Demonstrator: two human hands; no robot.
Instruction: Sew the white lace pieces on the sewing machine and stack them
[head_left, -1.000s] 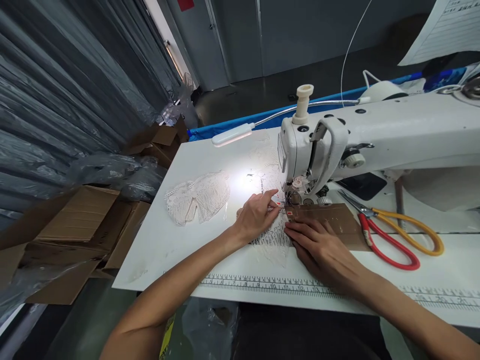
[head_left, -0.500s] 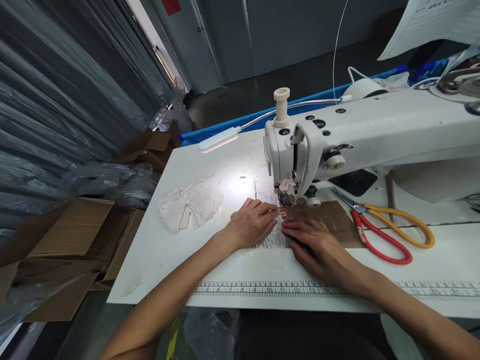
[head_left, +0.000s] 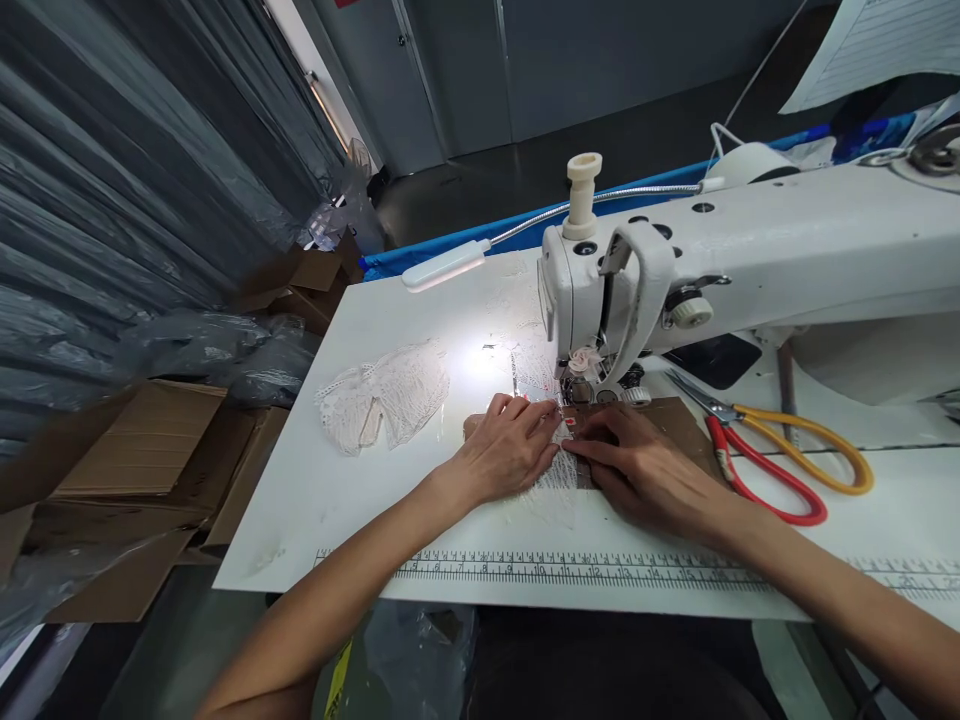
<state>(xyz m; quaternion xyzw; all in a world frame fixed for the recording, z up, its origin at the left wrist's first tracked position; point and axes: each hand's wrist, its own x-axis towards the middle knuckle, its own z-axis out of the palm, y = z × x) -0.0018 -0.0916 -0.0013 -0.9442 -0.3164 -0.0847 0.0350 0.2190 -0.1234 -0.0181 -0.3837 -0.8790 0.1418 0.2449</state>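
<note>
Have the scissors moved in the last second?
No. Against the sewing machine and the ruler strip, the scissors lie in the same place; only the camera's view has shifted.

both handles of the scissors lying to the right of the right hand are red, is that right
Not quite: the scissors lying to the right of the right hand have one red handle and one yellow, as the head view shows.

White lace point(head_left: 559, 474), brown sheet point(head_left: 686, 430), red-yellow scissors point(head_left: 739, 412)
</note>
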